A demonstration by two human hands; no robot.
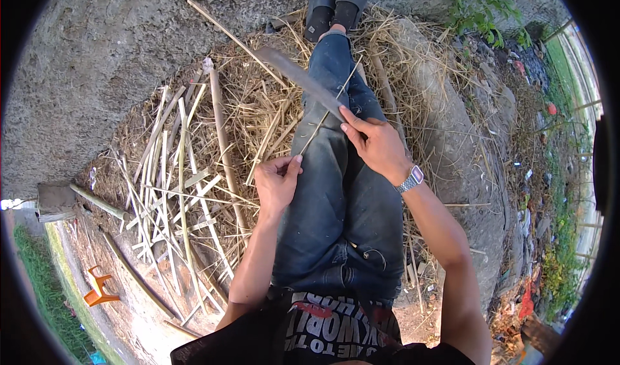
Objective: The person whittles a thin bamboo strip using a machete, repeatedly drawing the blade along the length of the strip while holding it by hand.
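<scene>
No containers in shot. Person seated, legs in blue jeans (336, 191) stretched out. Left hand (276, 183) grip closed, thumb and fingers pinching lower end of a thin bamboo sliver (321, 121) over the thigh. Right hand (378, 144) grip closed round the handle of a long knife (298, 74) (handle hidden in fist); blade meets the sliver. Sliver pale, narrow, upper end hard to make out. Watch (411, 179) on right wrist. Further out: split bamboo strips (181, 171) on straw, dark sandals (337, 2), far edges cut off.

knife blade (300, 78): dull grey metal | bamboo sliver (326, 113): dry, matt | jeans (336, 197): worn denim
</scene>
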